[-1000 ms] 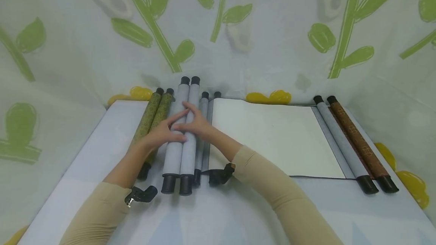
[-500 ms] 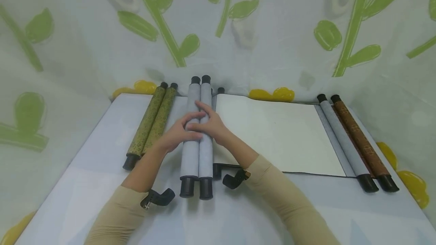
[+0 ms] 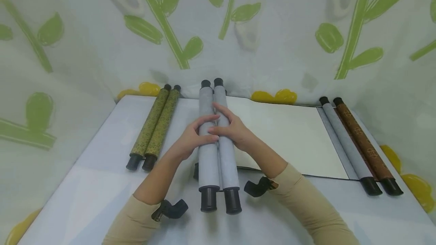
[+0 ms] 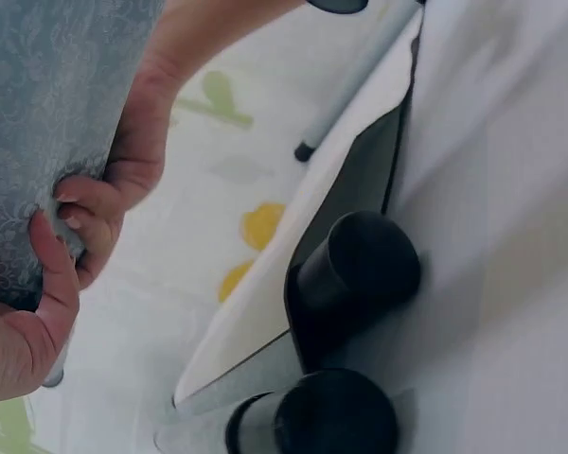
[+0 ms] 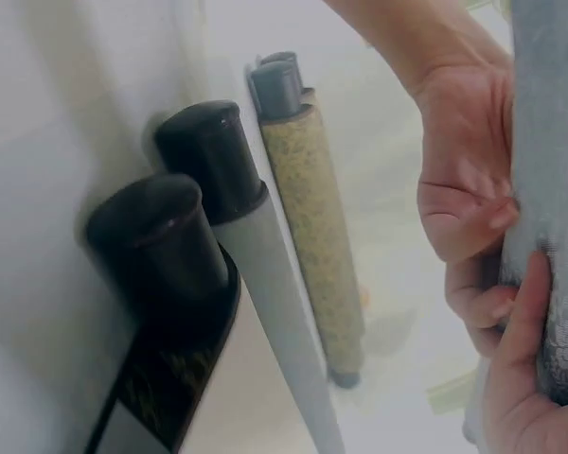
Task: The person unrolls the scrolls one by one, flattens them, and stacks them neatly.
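The left hand is clamped on the left gray roll, and the right hand is clamped on the right gray roll. Both grips sit near mid-length, thumbs and forefingers reaching over the top so that the fingertips of the two hands come close together. The gray rolls are held side by side above the table, their black end caps sticking out at both ends; the wrist views show a floral pattern in their covering. A black wrist mount hangs at each beige sleeve. Underneath, the pair overlaps the left end of an unrolled scroll with a cream sheet, partly hiding it. At the far right of that sheet lies another gray roll, and just beside it a brown patterned roll. On the left of the table, apart from the held pair, two olive speckled rolls lie side by side, black-capped. Behind hangs a pale backdrop printed with green leaves and yellow flowers.
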{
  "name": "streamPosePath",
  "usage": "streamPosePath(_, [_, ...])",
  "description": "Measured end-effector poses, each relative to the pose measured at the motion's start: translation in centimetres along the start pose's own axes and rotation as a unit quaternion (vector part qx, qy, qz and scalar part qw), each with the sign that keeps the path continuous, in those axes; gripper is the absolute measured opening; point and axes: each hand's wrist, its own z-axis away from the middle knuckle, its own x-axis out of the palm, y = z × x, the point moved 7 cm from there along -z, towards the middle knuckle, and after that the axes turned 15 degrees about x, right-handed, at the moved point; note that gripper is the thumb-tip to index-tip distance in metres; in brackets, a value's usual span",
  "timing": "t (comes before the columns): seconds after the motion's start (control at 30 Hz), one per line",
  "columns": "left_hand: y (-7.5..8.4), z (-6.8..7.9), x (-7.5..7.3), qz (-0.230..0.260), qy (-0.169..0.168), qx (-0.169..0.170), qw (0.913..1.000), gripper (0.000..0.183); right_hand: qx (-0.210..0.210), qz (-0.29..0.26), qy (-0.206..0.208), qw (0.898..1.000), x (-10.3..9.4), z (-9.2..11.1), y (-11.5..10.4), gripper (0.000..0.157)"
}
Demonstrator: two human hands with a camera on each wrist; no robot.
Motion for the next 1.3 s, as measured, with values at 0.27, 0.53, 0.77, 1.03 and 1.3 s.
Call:
streamPosePath(0.27, [0.2, -0.9, 0.8, -0.02, -0.008, -0.001, 0.9998, 0.067, 0.024, -0.017, 0.01, 1.0, -1.7, 1.5, 0.1, 0.074])
streamPosePath(0.53, [-1.7, -1.0, 1.6, -0.059, 0.06, -0.047, 0.9954, 0.062, 0.026, 0.057, 0.109, 0.992, -3.5, 2.6, 0.6, 0.07])
streamPosePath(0.77, [-1.7, -1.2, 2.3, -0.083, 0.062, -0.056, 0.993, 0.072, 0.041, 0.07, 0.118, 0.99, -4.3, 3.1, 1.2, 0.082])
streamPosePath(1.03, [-1.3, -1.1, 1.7, -0.112, 0.064, -0.056, 0.9901, 0.067, 0.049, 0.084, 0.118, 0.988, -5.1, 3.5, 1.3, 0.071])
streamPosePath(1.3, [-1.6, -0.8, 1.0, -0.157, 0.1, -0.067, 0.9802, 0.051, 0.05, 0.098, 0.157, 0.982, -6.5, 4.2, 1.4, 0.066])
